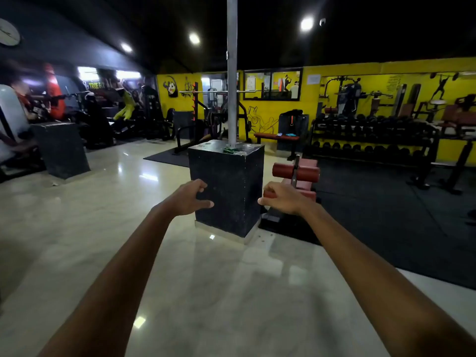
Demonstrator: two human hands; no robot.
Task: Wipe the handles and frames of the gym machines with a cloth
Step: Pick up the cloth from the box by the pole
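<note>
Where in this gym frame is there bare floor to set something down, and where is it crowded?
Bare: the pale tiled floor left of the black pedestal, running toward the camera under both arms. Also the dark mat between the red-roller bench and the dumbbell rack. Crowded: the machines along the left wall.

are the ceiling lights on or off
On. Three round ceiling lights glow bright white against the dark ceiling, and their glare reflects off the glossy floor.
</note>
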